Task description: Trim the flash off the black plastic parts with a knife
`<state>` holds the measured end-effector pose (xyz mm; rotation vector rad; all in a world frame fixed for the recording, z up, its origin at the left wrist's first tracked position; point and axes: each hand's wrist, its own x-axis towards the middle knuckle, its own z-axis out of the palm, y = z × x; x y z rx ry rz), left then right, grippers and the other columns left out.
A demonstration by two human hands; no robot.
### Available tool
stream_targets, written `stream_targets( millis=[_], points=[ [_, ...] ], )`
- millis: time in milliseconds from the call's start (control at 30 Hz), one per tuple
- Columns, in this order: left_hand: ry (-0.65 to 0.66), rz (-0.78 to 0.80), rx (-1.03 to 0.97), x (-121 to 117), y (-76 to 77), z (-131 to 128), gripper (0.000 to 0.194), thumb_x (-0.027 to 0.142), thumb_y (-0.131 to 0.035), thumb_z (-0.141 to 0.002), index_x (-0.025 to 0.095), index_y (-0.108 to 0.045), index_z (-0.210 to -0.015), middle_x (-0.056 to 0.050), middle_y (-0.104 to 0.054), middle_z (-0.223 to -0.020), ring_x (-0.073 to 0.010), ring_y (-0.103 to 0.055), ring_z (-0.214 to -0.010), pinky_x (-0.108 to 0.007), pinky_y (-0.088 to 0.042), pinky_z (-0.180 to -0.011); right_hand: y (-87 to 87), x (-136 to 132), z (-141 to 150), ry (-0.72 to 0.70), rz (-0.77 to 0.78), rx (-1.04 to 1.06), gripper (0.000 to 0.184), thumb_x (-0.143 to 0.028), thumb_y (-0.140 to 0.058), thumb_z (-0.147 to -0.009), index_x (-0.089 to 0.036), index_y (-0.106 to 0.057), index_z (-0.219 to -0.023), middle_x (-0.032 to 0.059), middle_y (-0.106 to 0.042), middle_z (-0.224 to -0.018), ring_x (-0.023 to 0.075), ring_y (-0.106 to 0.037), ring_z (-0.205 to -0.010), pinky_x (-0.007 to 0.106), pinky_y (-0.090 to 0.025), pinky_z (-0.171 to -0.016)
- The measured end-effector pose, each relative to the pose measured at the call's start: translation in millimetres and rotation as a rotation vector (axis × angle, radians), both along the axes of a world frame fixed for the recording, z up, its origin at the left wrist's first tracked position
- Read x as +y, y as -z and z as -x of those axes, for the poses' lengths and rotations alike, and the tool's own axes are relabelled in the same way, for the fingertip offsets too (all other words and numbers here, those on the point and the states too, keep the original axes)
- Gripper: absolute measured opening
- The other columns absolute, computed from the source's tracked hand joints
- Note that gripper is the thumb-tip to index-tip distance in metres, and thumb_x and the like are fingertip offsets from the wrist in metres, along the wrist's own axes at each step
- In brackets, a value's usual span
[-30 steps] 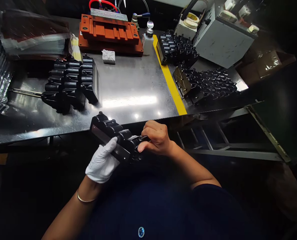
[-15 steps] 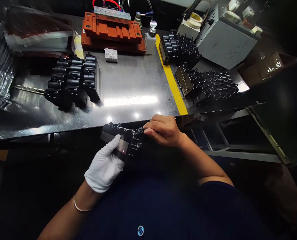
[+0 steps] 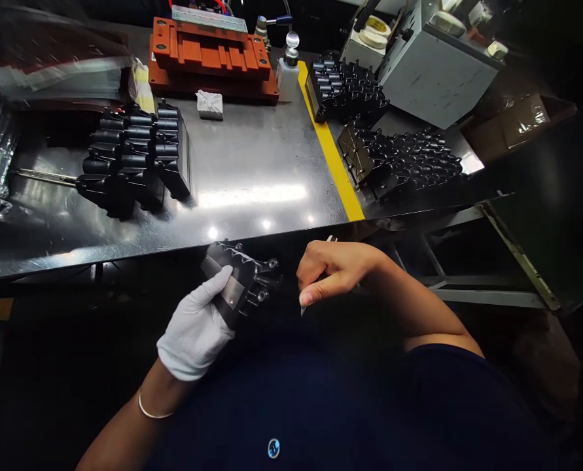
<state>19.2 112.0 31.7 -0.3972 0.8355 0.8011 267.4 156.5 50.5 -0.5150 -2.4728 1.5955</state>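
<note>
My left hand [image 3: 197,327], in a white glove, grips a black moulded plastic part [image 3: 245,275] just off the bench's front edge. A flat metal plate [image 3: 233,292] lies on the side towards me, with the thumb pressed over it. Small ringed lugs stick out at the part's right end. To the right, apart from the part, my bare right hand [image 3: 337,268] is closed round a slim pointed tool [image 3: 303,311]. Its tip shows below the thumb and its other end above the knuckles; most of the tool is hidden, so its kind is unclear.
Stacked black parts stand on the metal bench [image 3: 252,157] at left [image 3: 134,157] and right [image 3: 409,160]. At the back are an orange fixture [image 3: 212,55], a pump bottle [image 3: 288,72], a white wrapped block [image 3: 209,104] and a grey box [image 3: 438,72]. Yellow tape [image 3: 333,150] crosses the bench.
My right hand has drawn away from the part's lugs to the right and turned downward, so the tool's tip now shows. The left hand has tilted the part a little.
</note>
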Motion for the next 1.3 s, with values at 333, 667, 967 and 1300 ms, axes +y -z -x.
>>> stream_targets(
  millis=[333,667,967,1300],
  points=[
    [-0.135,-0.129,0.090,3.3,8.4,-0.7,0.063,0.008,-0.021,-0.102,0.015,-0.071,-0.066,-0.002,-0.076,-0.066,-0.0111,-0.073,-0.059,-0.015,-0.059,-0.056,48.8,-33.6,53.8,1.059,-0.031,0.308,0.039,-0.044,-0.051,-0.096,-0.016,-0.072,-0.079,0.0006,-0.061,-0.066,0.0088,-0.054,-0.058,0.024,-0.045,-0.058],
    [-0.112,-0.125,0.096,-2.2,9.9,-11.2,0.065,0.008,-0.017,-0.102,0.017,-0.072,-0.070,-0.001,-0.077,-0.068,-0.0117,-0.073,-0.058,-0.017,-0.059,-0.052,65.7,-52.5,90.5,1.278,0.216,0.480,0.033,-0.050,-0.068,-0.084,-0.017,-0.072,-0.078,0.0000,-0.058,-0.069,0.0096,-0.051,-0.062,0.024,-0.042,-0.058],
    [-0.197,-0.008,-0.035,0.0,3.6,-4.0,0.052,0.016,-0.025,-0.104,0.016,-0.070,-0.077,-0.002,-0.076,-0.067,-0.0115,-0.074,-0.062,-0.017,-0.060,-0.061,60.3,-49.6,63.8,1.095,-0.213,0.470,0.028,-0.036,-0.053,-0.096,-0.018,-0.073,-0.087,0.0017,-0.065,-0.069,0.0097,-0.055,-0.060,0.024,-0.046,-0.057],
    [-0.161,-0.018,-0.010,-2.3,0.7,-6.6,0.042,0.010,-0.029,-0.102,0.013,-0.068,-0.088,-0.003,-0.076,-0.072,-0.0125,-0.076,-0.073,-0.016,-0.061,-0.066,49.0,-43.7,50.7,0.922,-0.594,0.343,0.014,-0.020,-0.059,-0.093,-0.016,-0.072,-0.089,0.0038,-0.072,-0.072,0.0100,-0.055,-0.058,0.024,-0.047,-0.054]
  ],
)
